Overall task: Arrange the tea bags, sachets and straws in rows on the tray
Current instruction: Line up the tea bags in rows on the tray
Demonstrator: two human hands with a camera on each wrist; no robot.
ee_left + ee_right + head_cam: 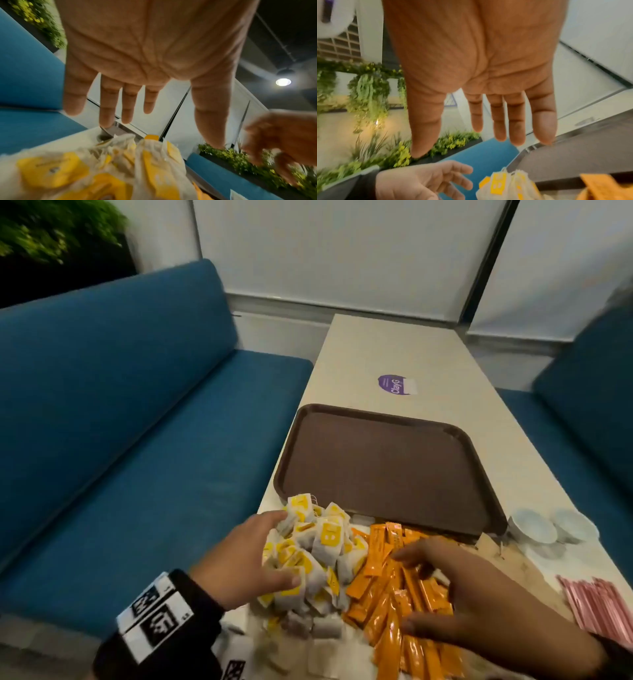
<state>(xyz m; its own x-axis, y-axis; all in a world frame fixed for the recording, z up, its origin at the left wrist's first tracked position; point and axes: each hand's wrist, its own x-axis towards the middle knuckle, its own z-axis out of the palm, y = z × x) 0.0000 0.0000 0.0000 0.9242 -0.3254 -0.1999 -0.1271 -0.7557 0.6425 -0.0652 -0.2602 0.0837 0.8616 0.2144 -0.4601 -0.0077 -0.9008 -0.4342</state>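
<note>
- Tea bags [313, 556] heaped on the table just before the brown tray [387, 463]; left hand [246, 563], fingers spread, against the heap's left side.
- Orange sachets [394, 604] beside them, under the right hand [455, 587], fingers spread.

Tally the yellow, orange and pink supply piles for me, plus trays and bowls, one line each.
Yellow-and-white tea bag pile: 1
Orange sachet pile: 1
Pink straw pile: 1
Brown tray: 1
White bowls: 2
Total: 6
</note>
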